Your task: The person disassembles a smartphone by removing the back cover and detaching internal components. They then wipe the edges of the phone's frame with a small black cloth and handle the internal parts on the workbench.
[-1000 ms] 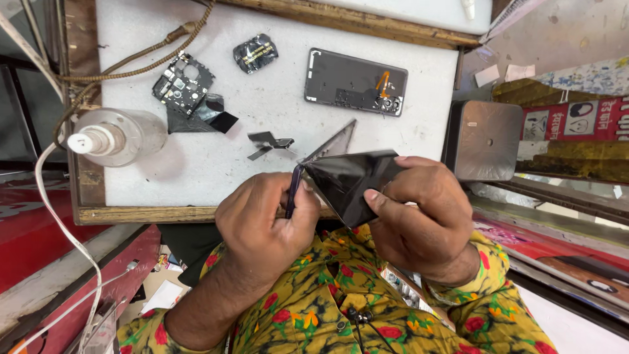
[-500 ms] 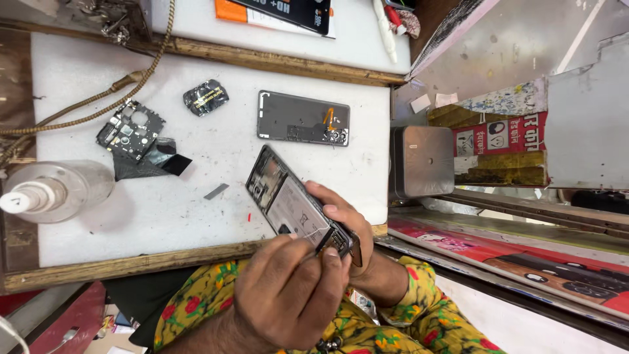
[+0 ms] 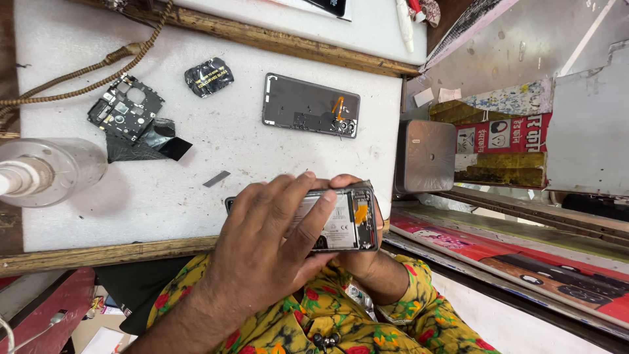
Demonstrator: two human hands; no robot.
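Lower centre of frame: opened phone (image 3: pixel 341 223) over desk (image 3: pixel 196 190) edge | left hand (image 3: pixel 262 255) grip closed across it | right hand (image 3: pixel 363 259) grip cradles it beneath

White bench (image 3: pixel 196 196): phone back cover (image 3: pixel 310 105), circuit board (image 3: pixel 124 108), maybe foil scrap (image 3: pixel 208 77), clear bottle (image 3: pixel 49 174).

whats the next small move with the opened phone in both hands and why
Probably set the opened phone flat on the white work board. The left hand covers much of its open back and the right hand grips it from underneath at the board's near edge, so the inside parts are half hidden. Lying flat beside the grey back cover, it would sit steady with both hands free.
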